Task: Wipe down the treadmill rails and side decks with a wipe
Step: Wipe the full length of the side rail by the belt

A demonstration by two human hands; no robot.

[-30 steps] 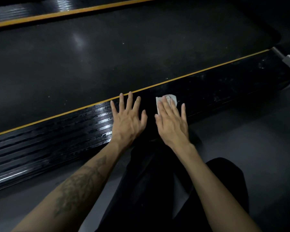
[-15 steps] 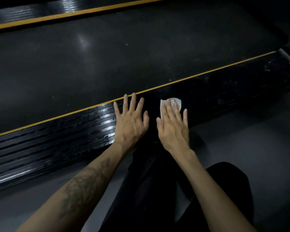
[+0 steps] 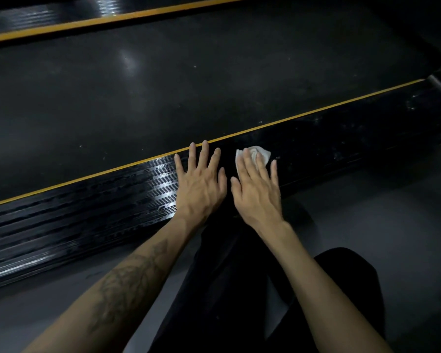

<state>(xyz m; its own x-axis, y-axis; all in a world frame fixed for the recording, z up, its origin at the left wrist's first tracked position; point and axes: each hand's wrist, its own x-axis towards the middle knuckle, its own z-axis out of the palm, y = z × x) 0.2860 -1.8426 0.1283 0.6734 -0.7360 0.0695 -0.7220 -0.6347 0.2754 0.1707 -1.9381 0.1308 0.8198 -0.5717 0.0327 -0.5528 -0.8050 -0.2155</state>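
Glossy ribbed side deck (image 3: 87, 212) — yellow-edged — borders matte belt (image 3: 189, 85), above grey floor (image 3: 367, 212).

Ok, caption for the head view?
Right hand presses a white wipe on the side deck; left hand braces flat.

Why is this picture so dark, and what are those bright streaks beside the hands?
Head view: the light is dim, so the belt and floor look nearly black. The streaks are glare on the glossy ribbed side deck, left of the left hand. The white wipe under the right hand stands out brightest. The wide lens bends the yellow stripe slightly.
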